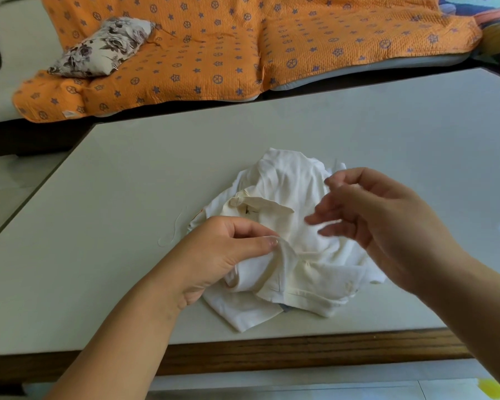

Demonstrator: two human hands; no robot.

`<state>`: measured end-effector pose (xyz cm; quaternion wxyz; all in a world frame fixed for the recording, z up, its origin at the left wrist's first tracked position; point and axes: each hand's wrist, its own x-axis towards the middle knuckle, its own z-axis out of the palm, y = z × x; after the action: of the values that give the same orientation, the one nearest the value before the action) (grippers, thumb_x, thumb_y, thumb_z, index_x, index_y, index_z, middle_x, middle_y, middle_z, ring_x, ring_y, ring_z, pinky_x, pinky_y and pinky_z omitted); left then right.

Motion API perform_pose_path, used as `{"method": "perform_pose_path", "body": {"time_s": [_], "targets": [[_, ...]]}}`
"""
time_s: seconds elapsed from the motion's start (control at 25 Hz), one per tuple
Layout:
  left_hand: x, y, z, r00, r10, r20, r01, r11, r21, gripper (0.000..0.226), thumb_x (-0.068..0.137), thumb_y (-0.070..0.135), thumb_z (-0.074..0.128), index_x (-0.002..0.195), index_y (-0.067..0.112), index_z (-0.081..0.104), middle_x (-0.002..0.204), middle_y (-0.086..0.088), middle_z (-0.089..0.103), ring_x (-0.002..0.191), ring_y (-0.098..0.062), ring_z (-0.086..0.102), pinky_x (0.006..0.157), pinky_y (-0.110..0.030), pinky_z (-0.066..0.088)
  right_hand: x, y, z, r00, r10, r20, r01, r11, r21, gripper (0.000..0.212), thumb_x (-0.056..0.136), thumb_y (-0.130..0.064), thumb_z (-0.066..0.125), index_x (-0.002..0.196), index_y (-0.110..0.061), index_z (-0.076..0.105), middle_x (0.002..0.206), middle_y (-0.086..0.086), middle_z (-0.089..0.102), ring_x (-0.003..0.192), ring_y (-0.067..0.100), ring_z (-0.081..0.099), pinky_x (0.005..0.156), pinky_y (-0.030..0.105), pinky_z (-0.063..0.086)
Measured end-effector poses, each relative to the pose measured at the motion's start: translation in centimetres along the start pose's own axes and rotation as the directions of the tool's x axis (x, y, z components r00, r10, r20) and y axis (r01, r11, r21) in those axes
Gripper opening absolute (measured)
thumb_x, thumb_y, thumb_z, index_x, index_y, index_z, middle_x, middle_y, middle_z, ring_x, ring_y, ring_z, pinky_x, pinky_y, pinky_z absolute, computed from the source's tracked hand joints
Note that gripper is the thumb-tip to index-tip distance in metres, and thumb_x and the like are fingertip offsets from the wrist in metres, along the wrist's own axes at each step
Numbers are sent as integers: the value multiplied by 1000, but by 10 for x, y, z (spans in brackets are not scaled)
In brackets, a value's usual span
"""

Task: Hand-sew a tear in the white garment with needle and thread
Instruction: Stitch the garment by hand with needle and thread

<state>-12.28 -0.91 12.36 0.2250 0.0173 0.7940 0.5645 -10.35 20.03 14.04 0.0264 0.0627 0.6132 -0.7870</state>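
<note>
Two hands at work; left hand [223, 255] pinches a fold of the white garment [286, 183] between thumb and forefinger, its heel on the cloth; right hand [381, 226] hovers over the garment, fingers loosely curled and blurred; cannot tell whether it grips anything, no needle visible; garment lies bunched close to the near edge of the table [358, 125], about mid-width; a loose curl of thread [171, 235] lies on the table just left of it; orange-covered sofa [214, 53] beyond the far edge. Step looks like stitching at the pinched fold; next move probably calls for keeping that fold taut and bringing the needle to the tear, which I cannot locate.
</note>
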Motion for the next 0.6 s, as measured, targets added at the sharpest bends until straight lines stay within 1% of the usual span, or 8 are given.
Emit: {"method": "perform_pose_path", "body": {"time_s": [0.08,0.12,0.2,0.28,0.32,0.44,0.52,0.6], "targets": [[0,-1,-1,999,35,-15,-35,999,-7,26,68,37,74,91,24,80,97,7,77,103,-5,68,107,-38,46,-16,5,11,981,95,171,-77,991,-105,9,96,-7,55,89,-8,60,77,14,72,71,30,73,53,27,54],[1,-1,-1,998,51,-20,-51,999,-1,24,71,37,74,92,25,80,98,7,77,104,-6,68,107,-39,46,-23,9,16,969,127,210,-95,983,-157,9,97,-12,56,90,-8,61,81,14,73,70,29,73,53,27,54],[2,-3,0,997,66,-28,-66,998,17,14,81,31,73,93,27,79,98,6,77,105,-7,68,105,-46,48,-31,18,21,978,134,160,-87,959,-272,11,96,-19,58,90,-11,63,83,9,73,63,19,71,53,20,52],[3,-4,2,997,64,-32,-63,998,28,11,86,26,71,92,29,79,98,7,77,104,-10,68,101,-52,49,-31,23,23,992,111,66,-76,916,-395,10,96,-27,58,92,-19,63,76,4,75,54,11,67,49,9,44],[3,-4,3,997,68,-32,-67,997,31,11,86,26,71,92,29,79,98,7,77,104,-10,68,100,-49,51,-31,24,23,991,119,54,-87,910,-406,10,96,-28,58,93,-19,63,73,3,75,53,11,67,48,8,42],[2,-4,3,996,90,-14,-90,996,-6,11,83,21,73,93,22,78,95,6,77,98,-5,70,92,-26,50,-26,25,23,987,144,74,-109,928,-356,12,97,-19,60,92,-10,65,73,6,76,61,14,72,53,10,49],[2,-4,0,995,94,-16,-94,995,-29,16,77,22,75,93,20,77,92,4,77,93,-5,71,85,-22,50,-23,26,22,990,129,64,-100,936,-338,10,96,-13,60,90,-6,65,74,7,76,67,14,74,58,13,53],[3,-5,-3,994,104,-33,-105,994,-30,23,70,28,76,91,18,76,90,2,77,91,-6,71,86,-24,51,-21,27,20,991,118,57,-94,944,-316,10,96,-10,59,89,-5,65,74,7,76,70,15,75,62,15,55]]}}
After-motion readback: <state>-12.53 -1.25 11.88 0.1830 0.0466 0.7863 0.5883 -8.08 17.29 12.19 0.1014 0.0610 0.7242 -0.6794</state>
